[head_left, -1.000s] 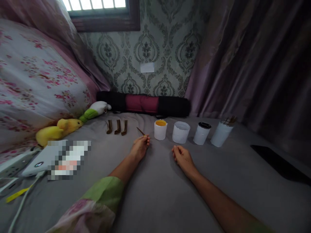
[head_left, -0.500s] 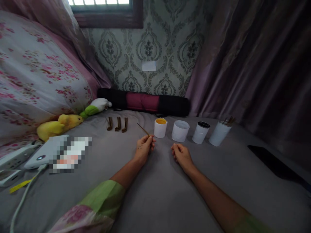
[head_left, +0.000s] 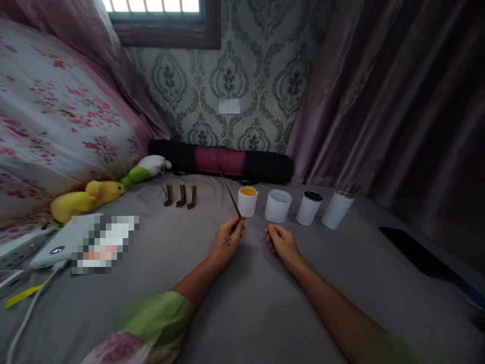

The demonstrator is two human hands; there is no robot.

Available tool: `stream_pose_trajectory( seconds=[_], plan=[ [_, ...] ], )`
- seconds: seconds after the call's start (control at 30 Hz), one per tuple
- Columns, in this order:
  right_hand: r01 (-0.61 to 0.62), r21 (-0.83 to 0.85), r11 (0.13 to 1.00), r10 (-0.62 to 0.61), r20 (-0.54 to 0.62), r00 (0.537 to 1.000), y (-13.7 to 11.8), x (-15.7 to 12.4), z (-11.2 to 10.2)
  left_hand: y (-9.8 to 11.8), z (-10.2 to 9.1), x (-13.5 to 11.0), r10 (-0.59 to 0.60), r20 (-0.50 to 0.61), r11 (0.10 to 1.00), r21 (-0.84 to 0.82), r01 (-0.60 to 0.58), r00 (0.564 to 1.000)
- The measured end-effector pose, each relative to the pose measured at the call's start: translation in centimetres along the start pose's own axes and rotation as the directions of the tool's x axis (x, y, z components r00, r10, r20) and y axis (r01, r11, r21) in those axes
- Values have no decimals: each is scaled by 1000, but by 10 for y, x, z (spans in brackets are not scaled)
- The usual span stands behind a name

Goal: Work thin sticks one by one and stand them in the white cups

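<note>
My left hand (head_left: 229,237) pinches a thin brown stick (head_left: 230,195) by its lower end; the stick slants up and away to the left. Just beyond that hand stands a white cup with orange-yellow contents (head_left: 247,203). My right hand (head_left: 279,240) rests on the grey sheet with curled fingers, and nothing shows in it. Behind it is a wider white cup (head_left: 278,210). To the right are a white cup with a black rim (head_left: 307,212) and a tall white container (head_left: 336,212) holding several thin sticks. Three small bent brown bundles (head_left: 181,196) lie in a row at left.
A long black and maroon bag (head_left: 220,161) lies along the wall. On the left are yellow (head_left: 74,202) and green-white plush toys (head_left: 146,168), a white power bank (head_left: 68,240), a cable (head_left: 28,313) and a power strip (head_left: 17,253). A dark flat object (head_left: 417,255) lies at right.
The stick in my left hand has swung more upright, its far tip rising. That hand has turned and shifted slightly right. My right hand has stayed nearly still; the view has shifted slightly.
</note>
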State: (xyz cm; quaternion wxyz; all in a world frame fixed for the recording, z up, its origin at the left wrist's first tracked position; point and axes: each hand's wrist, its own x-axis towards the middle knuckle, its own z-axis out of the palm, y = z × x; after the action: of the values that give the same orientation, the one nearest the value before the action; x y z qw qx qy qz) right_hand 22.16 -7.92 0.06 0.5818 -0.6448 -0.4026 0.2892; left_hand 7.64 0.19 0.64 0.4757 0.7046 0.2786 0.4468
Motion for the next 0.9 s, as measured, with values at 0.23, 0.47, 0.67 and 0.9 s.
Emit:
stream_pose_trajectory(
  seconds=[0.23, 0.47, 0.67, 0.9],
  plan=[
    [6, 85, 996, -8, 25, 1000, -5, -3, 0, -6, 0, -2, 165, 74, 958, 225, -178, 983],
    [29, 118, 993, -34, 35, 999, -11, -4, 1, -1, 0, -4, 305, 142, 882, 332, -335, 942],
    [66, 127, 990, -71, 39, 997, -11, -4, 1, 4, 0, -6, 323, 231, 847, 363, -389, 918],
    [82, 130, 988, -88, 43, 995, -15, -5, 2, 5, 1, -9, 303, 319, 806, 417, -420, 898]
  ],
)
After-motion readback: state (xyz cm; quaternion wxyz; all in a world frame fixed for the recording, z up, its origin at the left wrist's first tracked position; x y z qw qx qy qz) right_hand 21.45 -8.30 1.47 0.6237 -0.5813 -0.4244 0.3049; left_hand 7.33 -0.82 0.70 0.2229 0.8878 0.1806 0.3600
